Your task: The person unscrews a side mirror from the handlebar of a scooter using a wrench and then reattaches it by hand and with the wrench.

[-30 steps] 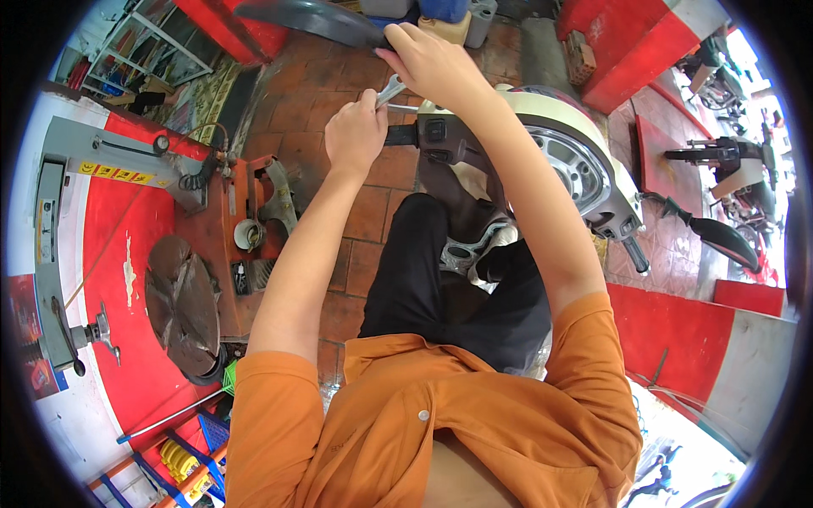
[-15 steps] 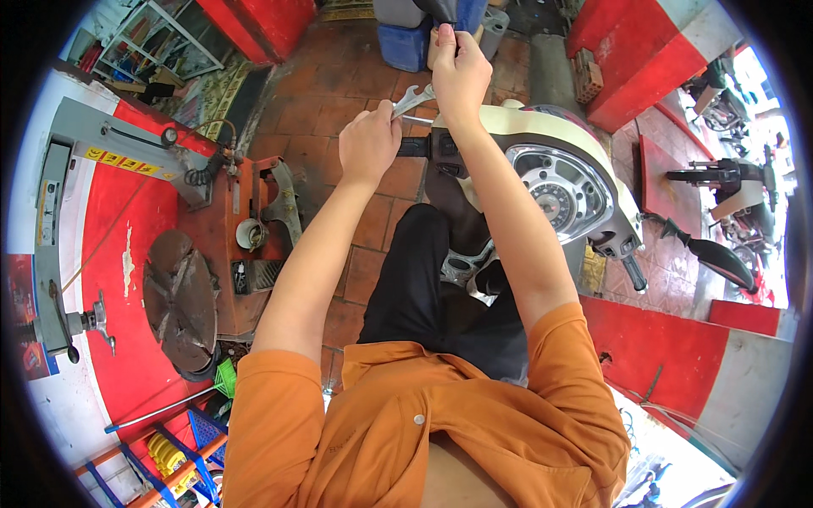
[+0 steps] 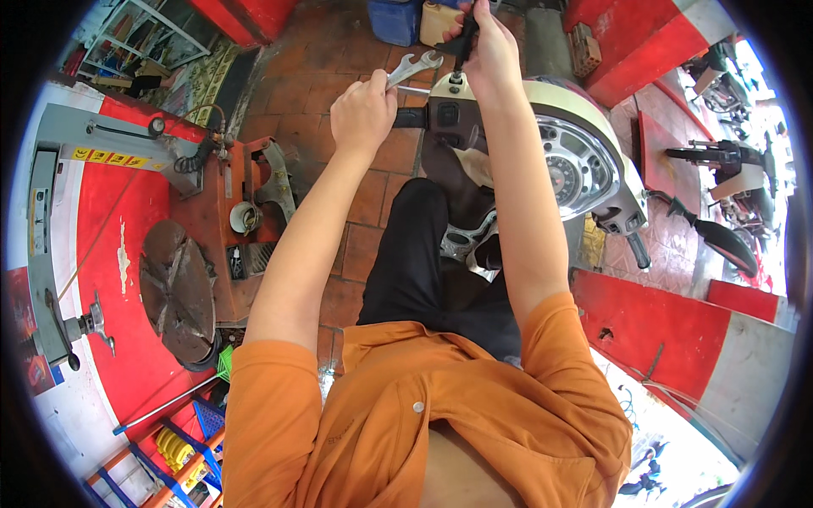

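Observation:
My left hand point(image 3: 362, 114) is closed around a silver open-end wrench point(image 3: 413, 68), whose jaws point away to the right. The wrench lies above the scooter's left grip point(image 3: 411, 118) and brake lever. My right hand point(image 3: 495, 57) is wrapped round the black stem point(image 3: 465, 42) of a rear-view mirror, which stands over its mount on the left handlebar; the mirror's head is out of view. The cream scooter point(image 3: 584, 110) stands in front of me, with its round chrome-ringed speedometer point(image 3: 563, 179) partly hidden by my right forearm.
A tyre-changing machine point(image 3: 179, 292) with a round turntable stands to the left. Blue point(image 3: 395, 21) and beige point(image 3: 440, 24) jerrycans sit on the tiled floor ahead. The scooter's other mirror point(image 3: 727, 247) sticks out to the right. Parked motorbikes point(image 3: 745, 190) stand beyond it.
The view has shifted. My right hand has moved right along the mirror, and the stem now shows beside it, down to the handlebar. My left hand keeps the wrench.

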`<state>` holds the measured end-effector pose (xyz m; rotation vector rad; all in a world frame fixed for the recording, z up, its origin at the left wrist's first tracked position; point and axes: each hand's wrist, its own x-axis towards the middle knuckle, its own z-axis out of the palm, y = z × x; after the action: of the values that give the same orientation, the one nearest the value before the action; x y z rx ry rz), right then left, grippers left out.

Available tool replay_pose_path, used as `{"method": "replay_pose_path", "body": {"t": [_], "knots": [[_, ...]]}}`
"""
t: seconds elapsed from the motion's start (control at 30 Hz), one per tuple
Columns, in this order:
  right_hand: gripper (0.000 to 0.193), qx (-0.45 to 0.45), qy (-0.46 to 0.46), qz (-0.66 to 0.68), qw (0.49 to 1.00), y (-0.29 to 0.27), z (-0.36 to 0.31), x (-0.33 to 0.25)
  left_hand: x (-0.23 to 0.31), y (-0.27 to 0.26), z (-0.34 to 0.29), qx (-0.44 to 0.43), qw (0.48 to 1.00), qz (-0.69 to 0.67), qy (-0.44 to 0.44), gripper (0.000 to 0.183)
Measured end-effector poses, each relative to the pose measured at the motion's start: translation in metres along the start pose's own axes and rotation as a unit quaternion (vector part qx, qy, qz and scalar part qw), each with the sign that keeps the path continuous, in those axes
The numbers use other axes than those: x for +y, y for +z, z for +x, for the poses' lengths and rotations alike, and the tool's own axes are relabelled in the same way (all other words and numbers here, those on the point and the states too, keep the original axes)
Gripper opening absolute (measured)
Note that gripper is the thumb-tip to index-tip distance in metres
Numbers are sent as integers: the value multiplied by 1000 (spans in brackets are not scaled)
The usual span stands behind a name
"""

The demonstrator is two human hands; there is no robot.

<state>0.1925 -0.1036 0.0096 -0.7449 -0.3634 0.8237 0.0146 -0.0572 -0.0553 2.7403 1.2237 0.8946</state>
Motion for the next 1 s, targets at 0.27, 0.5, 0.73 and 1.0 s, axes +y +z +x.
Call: {"method": "replay_pose_path", "body": {"t": [0.27,0.5,0.73,1.0], "knots": [[21,15,-89,52,995,-11,14,9,5,0,4,10,1000,-1,15,15],[19,115,-212,105,965,2,-8,20,-3,8,-2,41,998,-30,34,17],[21,29,-206,27,978,-16,-21,8,3,7,-4,32,998,-32,32,17],[29,-63,-59,62,994,-12,-7,-24,3,7,0,12,1000,-13,10,17]]}}
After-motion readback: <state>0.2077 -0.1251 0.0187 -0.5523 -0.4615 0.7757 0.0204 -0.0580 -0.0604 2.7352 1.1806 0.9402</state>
